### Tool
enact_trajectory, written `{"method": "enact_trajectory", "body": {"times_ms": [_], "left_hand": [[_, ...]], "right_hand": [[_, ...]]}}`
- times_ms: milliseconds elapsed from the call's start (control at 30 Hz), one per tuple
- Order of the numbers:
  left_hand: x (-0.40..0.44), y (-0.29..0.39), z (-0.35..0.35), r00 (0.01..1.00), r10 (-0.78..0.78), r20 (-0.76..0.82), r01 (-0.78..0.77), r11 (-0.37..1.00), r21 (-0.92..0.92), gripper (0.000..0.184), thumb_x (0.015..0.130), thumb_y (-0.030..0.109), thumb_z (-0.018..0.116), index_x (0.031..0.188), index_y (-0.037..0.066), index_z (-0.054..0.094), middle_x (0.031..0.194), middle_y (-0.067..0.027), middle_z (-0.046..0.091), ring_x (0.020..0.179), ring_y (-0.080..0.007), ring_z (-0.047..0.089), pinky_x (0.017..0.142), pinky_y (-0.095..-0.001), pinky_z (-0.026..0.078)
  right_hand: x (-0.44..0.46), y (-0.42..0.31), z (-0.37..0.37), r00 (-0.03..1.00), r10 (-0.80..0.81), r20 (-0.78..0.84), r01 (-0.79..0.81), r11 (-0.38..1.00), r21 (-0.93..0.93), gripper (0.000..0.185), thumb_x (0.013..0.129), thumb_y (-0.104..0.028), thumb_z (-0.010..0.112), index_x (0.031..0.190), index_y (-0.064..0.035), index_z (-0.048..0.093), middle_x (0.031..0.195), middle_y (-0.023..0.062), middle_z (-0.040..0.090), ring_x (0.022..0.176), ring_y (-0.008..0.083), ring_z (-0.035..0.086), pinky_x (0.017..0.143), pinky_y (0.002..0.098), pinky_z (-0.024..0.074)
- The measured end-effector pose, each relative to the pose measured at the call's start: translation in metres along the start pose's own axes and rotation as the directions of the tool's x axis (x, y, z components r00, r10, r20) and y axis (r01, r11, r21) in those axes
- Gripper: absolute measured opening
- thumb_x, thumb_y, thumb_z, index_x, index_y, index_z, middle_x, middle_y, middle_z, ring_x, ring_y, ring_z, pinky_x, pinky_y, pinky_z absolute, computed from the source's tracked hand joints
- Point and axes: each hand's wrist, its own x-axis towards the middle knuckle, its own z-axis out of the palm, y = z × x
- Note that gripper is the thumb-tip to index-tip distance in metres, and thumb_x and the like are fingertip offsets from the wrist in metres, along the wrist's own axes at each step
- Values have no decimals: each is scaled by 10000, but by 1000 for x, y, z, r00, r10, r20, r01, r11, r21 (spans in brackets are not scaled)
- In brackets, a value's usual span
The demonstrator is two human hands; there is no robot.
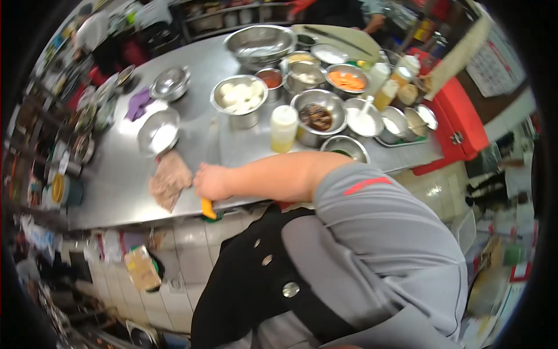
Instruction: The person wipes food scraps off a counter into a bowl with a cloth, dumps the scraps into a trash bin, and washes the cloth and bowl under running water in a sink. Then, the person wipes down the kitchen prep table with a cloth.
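My right hand [210,181] is closed around a yellow-handled tool [208,208] at the front edge of the steel table [110,195]. Beyond the fingers a blurred, blade-like strip lies along the table. Just left of the hand is a crumpled brownish cloth [170,180], and behind the cloth stands an empty steel bowl [159,132]. Farther back is a bowl of white round pieces [239,96]. A squeeze bottle [284,128] with yellow liquid stands behind my right forearm. My left hand is not in view.
Steel bowls [318,116] of ingredients and several bottles crowd the table's right side. A large bowl [260,46] and a cutting board [343,38] are at the back. A purple cloth [138,103] lies at left. Other people stand beyond the table. A red box [459,119] is at right.
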Motion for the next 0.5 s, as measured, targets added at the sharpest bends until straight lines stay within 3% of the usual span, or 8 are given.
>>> {"method": "enact_trajectory", "body": {"times_ms": [133,200,300,333,367,400,467,500], "left_hand": [[28,15,-5,999,-11,-44,9,999,-42,464,914,391,571,1115,-16,671,1055,-241,695,1022,-383,660,869,-435,521],[30,29,-11,998,-4,-57,1,998,-55,464,914,391,570,1113,-16,671,1054,-241,695,1022,-383,660,869,-435,521],[27,48,-16,998,15,-56,-17,999,-47,463,915,391,570,1111,-16,672,1054,-241,695,1023,-384,659,869,-436,521],[25,53,-15,998,16,-56,-18,999,-44,463,915,391,570,1110,-16,672,1053,-241,696,1023,-384,659,869,-436,521],[24,59,-16,998,18,-55,-20,999,-45,463,915,391,569,1110,-15,673,1053,-241,696,1023,-384,659,869,-436,521],[22,63,-16,999,17,-51,-19,999,-40,462,915,391,569,1109,-15,673,1053,-241,696,1023,-384,658,869,-436,521],[20,69,-15,999,15,-49,-17,999,-30,462,915,391,569,1107,-15,673,1052,-240,696,1024,-385,658,869,-437,521],[18,72,-15,999,9,-49,-11,1000,-29,462,915,391,569,1107,-15,674,1052,-240,696,1024,-385,658,869,-437,521]], "right_hand": [[-6,6,-23,984,-112,-137,118,992,35,161,852,-232,614,943,-142,711,1050,96,660,1066,291,621,916,520,470],[-25,2,-75,909,-74,-411,126,987,100,139,884,-260,577,922,-152,656,1004,75,628,1004,277,609,851,481,470],[-64,12,-167,801,108,-589,112,939,324,197,833,-259,677,955,-119,612,952,115,615,897,317,622,736,459,498],[-82,21,-198,748,182,-638,127,905,407,242,809,-259,715,961,-108,602,930,129,611,865,333,624,719,454,504],[-107,28,-230,600,219,-770,173,904,392,278,789,-257,739,954,-67,623,896,171,654,891,367,651,782,479,517],[-129,41,-252,434,229,-871,192,921,338,291,809,-271,754,955,-73,599,842,134,628,818,343,640,719,454,514],[-196,46,-304,444,465,-766,-107,876,470,374,848,-339,726,1024,-24,628,912,189,695,892,339,685,787,462,533],[-219,62,-313,402,465,-789,-196,885,423,373,848,-338,724,1027,-25,627,915,192,694,892,346,682,786,462,533]]}}
